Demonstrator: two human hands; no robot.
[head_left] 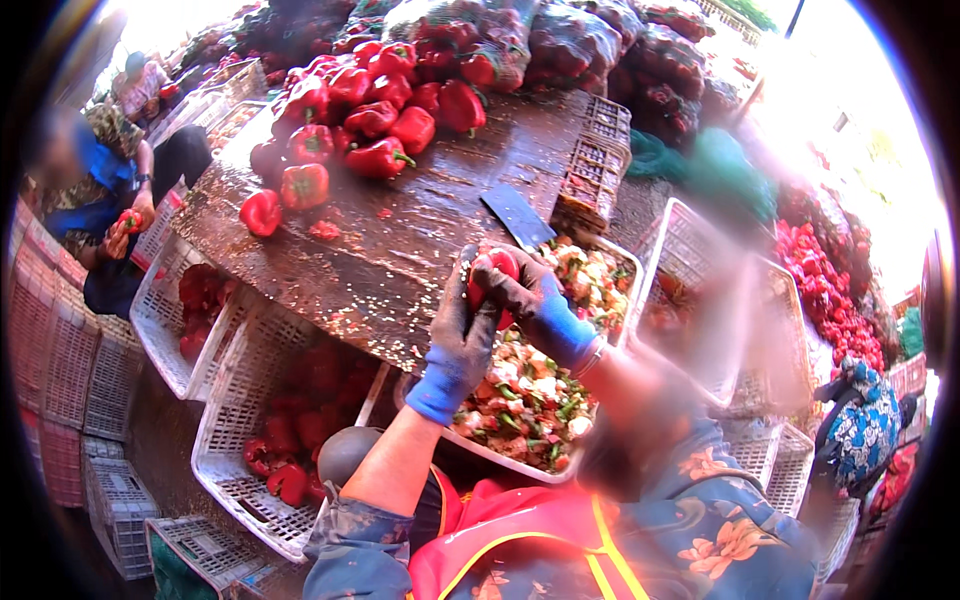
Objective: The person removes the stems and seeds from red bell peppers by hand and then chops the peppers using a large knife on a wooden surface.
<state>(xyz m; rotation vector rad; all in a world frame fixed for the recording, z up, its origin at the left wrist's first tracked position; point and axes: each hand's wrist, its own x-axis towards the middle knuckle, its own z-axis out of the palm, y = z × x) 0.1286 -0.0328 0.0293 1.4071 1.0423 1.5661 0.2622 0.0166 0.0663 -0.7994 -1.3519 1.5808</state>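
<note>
While the left hand (pixel 462 322) curls its fingers around one side of a red pepper (pixel 505 264), the right hand (pixel 538 308) is closed on the other; both are gloved, and this one pepper sits between them, above the near edge of the tabletop (pixel 430 205). Under the hands stands one tub (pixel 518 468) of chopped scraps. Just beyond them lies one cleaver (pixel 516 216), flat. Farther off, two loose peppers (pixel 305 187) rest before a pile (pixel 370 115) of well over a dozen, too overlapped to count exactly. Left of the tub, two crates (pixel 228 425) hold more red peppers. At far left, one co-worker (pixel 105 175) holds one pepper.
</note>
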